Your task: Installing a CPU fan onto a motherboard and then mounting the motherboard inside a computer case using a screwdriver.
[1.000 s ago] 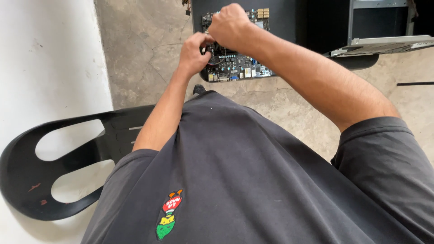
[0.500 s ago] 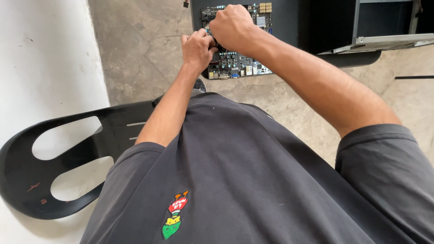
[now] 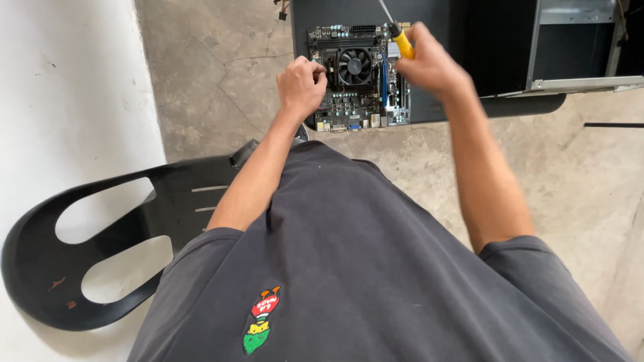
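Nearest us, on the dark grey shirt (image 3: 376, 268), we note a small embroidered patch (image 3: 261, 320), red above, yellow and green below; a black plastic chair (image 3: 100, 255) sits to the left. Farther out, our left hand (image 3: 302, 84) is curled shut at the circuit board's left edge, its grip hidden. The dark circuit board (image 3: 359, 77), with a round black fan, lies on a black panel (image 3: 443, 40) on the concrete floor (image 3: 221, 80); our right hand (image 3: 429, 67) is closed around a yellow-handled screwdriver (image 3: 401, 40) above it.

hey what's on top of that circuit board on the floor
A black cooling fan sits on the circuit board. The left hand covers its left edge; whatever lies beneath that hand is hidden.
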